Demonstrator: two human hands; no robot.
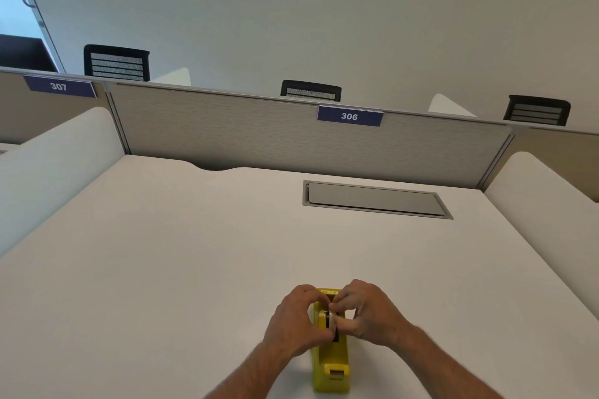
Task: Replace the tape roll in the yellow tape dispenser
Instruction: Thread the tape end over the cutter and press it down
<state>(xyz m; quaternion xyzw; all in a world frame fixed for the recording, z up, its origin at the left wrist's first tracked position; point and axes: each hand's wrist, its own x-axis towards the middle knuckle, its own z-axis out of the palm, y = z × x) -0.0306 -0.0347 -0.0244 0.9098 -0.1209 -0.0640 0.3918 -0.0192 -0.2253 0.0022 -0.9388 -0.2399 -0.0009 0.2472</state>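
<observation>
A yellow tape dispenser [330, 363] lies on the white desk [194, 253] near its front edge, cutter end toward me. My left hand [293, 321] and my right hand [368, 312] meet over its roll bay. Between their fingertips sits a tape roll [332, 321], pale with a dark core, standing on edge in the dispenser's slot. Both hands pinch the roll from either side. The fingers hide most of the roll and the far end of the dispenser.
A grey flip-lid cable hatch [376, 199] is set in the desk at the back right. A grey partition with a "306" label [349, 116] closes the far side. White side dividers [551, 204] flank the desk. Black chair backs [310, 90] rise behind the partition.
</observation>
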